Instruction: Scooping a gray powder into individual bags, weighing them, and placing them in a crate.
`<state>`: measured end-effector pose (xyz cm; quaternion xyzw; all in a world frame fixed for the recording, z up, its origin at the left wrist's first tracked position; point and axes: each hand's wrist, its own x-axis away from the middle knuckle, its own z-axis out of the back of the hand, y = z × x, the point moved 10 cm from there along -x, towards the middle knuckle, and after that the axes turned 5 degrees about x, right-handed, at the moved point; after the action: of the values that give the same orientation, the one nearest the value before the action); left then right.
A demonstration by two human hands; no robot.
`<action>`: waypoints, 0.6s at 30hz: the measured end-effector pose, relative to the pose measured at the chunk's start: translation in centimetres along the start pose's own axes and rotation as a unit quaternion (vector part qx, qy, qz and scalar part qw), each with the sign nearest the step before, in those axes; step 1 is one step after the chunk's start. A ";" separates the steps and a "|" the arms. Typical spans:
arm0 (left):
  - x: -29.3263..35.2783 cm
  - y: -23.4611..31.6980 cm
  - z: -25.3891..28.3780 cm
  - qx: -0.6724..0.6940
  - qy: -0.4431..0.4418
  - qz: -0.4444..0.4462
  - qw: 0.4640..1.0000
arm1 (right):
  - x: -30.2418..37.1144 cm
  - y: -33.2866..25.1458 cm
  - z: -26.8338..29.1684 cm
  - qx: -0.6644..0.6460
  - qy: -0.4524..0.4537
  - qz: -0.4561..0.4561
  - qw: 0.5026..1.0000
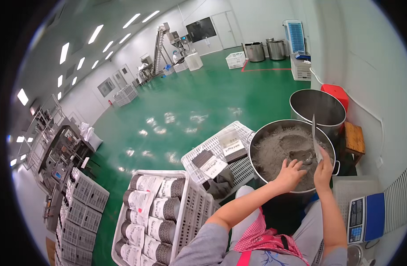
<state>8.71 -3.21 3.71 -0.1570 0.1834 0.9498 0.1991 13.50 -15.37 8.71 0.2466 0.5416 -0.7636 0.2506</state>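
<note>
A large steel pot (252,155) of grey-brown powder (270,153) stands in front of my knees. Over its near right side, my right hand (323,170) grips a thin, flat, pale bag (315,135), which stands upright and shows nearly edge-on. My left hand (290,176) hovers above the powder with fingers stretched out and nothing visible in it. Beside those fingertips a small metal scoop (308,159) seems to lie in a hollow of the powder, partly hidden.
A white crate (185,208) of filled printed bags stands left of me. Behind it, another white crate (192,155) holds stacks of flat bags. An empty steel pot (318,106), red stool (335,95), wooden stool (354,137) and scale (374,217) are to the right.
</note>
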 end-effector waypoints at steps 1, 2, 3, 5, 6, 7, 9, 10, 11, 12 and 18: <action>0.0 0.8 0.9 -0.004 0.032 -0.023 0.999 | 0.1 -1.8 -0.7 0.019 -0.009 0.036 0.999; 0.1 1.4 1.7 -0.008 0.065 -0.046 0.997 | 0.3 -3.2 -1.2 0.038 -0.017 0.073 0.996; -0.2 1.3 1.4 -0.007 0.072 -0.035 0.997 | 0.4 -3.5 -1.5 0.036 -0.029 0.078 0.996; -0.6 3.6 -0.5 0.022 0.019 -0.143 0.989 | 0.7 -4.0 -3.2 -0.046 -0.110 0.079 0.990; -0.5 5.4 1.6 0.034 0.064 -0.191 0.979 | 0.4 -2.8 -2.6 -0.072 -0.100 0.037 0.992; -0.4 5.9 2.9 0.034 0.067 -0.189 0.979 | 0.3 -2.2 -2.6 -0.073 -0.103 0.039 0.991; 0.4 7.7 4.4 0.055 0.029 -0.242 0.968 | -0.1 1.6 -2.2 -0.075 -0.080 -0.053 0.993; 0.4 8.1 5.4 0.074 0.039 -0.248 0.965 | -0.8 2.5 -1.8 -0.057 -0.062 -0.051 0.995; 0.5 8.3 6.1 0.074 0.041 -0.250 0.965 | -1.5 3.5 -1.6 -0.055 -0.061 -0.049 0.995; 0.7 8.0 7.4 0.110 0.069 -0.237 0.963 | -2.3 4.3 -0.7 -0.051 -0.017 -0.077 0.996; 0.5 2.5 5.1 0.095 0.128 -0.086 0.983 | -2.3 3.1 0.5 -0.110 0.057 -0.084 0.989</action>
<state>6.05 -3.10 8.78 -0.2731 0.2830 0.8793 0.2688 17.19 -16.44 8.21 0.2138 0.6545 -0.7025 0.1798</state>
